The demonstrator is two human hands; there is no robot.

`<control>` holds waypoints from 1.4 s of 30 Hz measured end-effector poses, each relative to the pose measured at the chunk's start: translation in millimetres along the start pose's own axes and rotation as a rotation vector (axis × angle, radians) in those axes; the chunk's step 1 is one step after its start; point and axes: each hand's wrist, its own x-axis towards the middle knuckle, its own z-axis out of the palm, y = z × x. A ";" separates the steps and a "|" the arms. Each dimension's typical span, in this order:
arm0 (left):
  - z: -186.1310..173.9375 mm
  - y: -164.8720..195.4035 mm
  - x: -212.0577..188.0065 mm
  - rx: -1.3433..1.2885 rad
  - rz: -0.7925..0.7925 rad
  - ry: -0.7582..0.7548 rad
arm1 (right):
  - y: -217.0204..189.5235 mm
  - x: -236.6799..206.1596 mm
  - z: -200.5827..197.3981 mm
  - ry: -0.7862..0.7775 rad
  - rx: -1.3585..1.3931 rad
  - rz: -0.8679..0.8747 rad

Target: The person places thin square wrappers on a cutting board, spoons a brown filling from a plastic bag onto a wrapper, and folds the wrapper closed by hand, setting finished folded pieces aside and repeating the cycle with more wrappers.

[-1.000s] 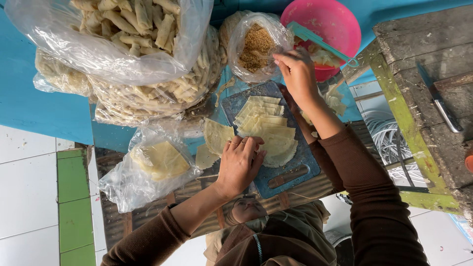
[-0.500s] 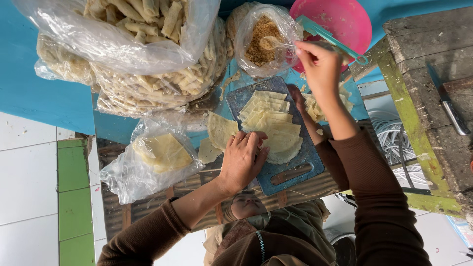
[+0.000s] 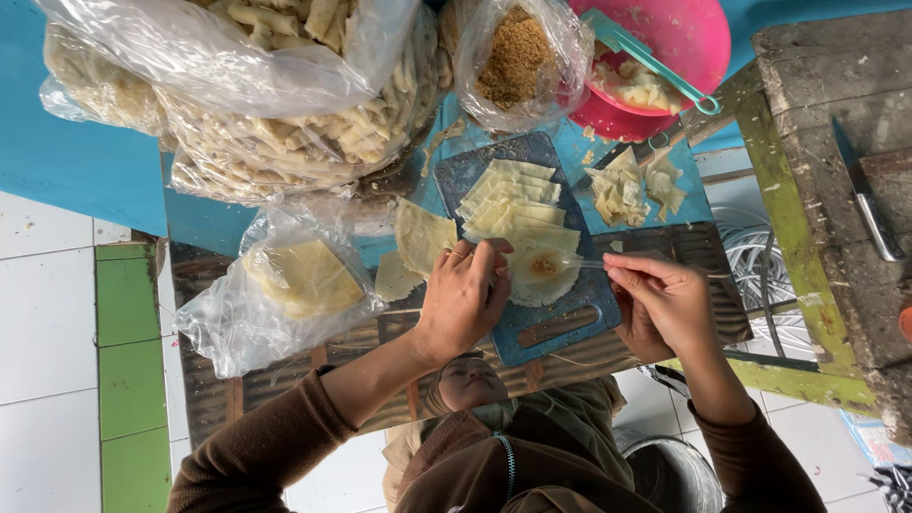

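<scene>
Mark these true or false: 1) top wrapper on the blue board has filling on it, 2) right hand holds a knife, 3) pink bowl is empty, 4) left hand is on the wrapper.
1) True: the top wrapper on the blue cutting board carries a small brown dab.
2) False: the right hand holds a thin spoon.
3) False: the pink bowl holds pale pieces and a teal utensil.
4) True: the left hand rests its fingers on the wrapper's edge.

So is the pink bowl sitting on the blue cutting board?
No, the pink bowl sits on the blue table, apart from the cutting board, which holds the pale dough sheets.
</scene>
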 end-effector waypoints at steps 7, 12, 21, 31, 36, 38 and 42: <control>-0.9 -2.6 2.3 -0.099 -0.011 0.045 | 8.3 -7.8 5.1 0.026 -0.189 -0.321; -3.4 -2.7 3.3 -0.096 -0.065 0.031 | 0.7 -11.8 6.5 0.096 -0.477 -0.638; -2.2 4.4 2.0 -0.004 -0.025 0.051 | -5.5 -12.3 2.2 0.115 -0.523 -0.702; -3.3 0.0 -2.3 -0.071 0.075 0.034 | -107.1 108.2 47.8 0.239 -0.586 -0.899; -8.4 -0.6 -0.2 -0.143 0.039 -0.036 | -111.9 98.9 73.3 0.162 -0.821 -1.014; -9.3 1.1 -1.8 -0.160 0.010 -0.054 | -99.9 68.4 65.9 0.066 -0.841 -0.865; -10.6 0.5 -1.7 -0.151 -0.006 -0.084 | -71.6 18.0 50.7 -0.007 -0.790 -0.538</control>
